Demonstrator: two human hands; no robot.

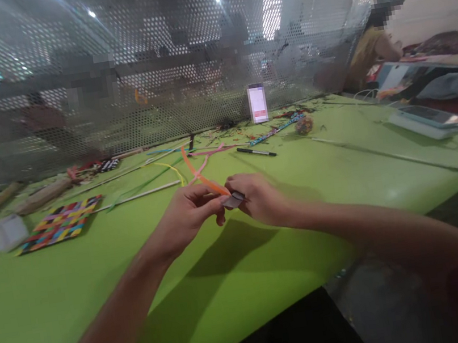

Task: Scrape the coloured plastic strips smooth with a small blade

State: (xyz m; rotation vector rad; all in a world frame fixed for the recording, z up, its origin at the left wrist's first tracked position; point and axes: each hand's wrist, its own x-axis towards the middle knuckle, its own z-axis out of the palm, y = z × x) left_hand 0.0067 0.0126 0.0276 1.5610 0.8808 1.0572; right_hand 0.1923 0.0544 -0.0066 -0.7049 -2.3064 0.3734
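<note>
Over the green table [214, 300], my two hands meet in front of me. My left hand [188, 215] pinches a small flat grey piece [230, 201] between thumb and finger. An orange strip [202, 179] runs from that piece up and away, its far end free. My right hand [261, 196] is closed at the other side of the grey piece, with a dark edge showing by its fingers; what exactly it grips is partly hidden. Beyond the hands lie a pink strip [209, 160], a yellow strip [173, 168] and a black pen [256, 152].
At left are a multicoloured woven mat [62, 224], a clear plastic box [11, 232] and rolled material [45, 196]. A phone [258, 103] leans against the perforated metal screen [185, 106]. A thin stick [390, 153] and white device [425, 120] lie right. Another person [370, 50] is beyond.
</note>
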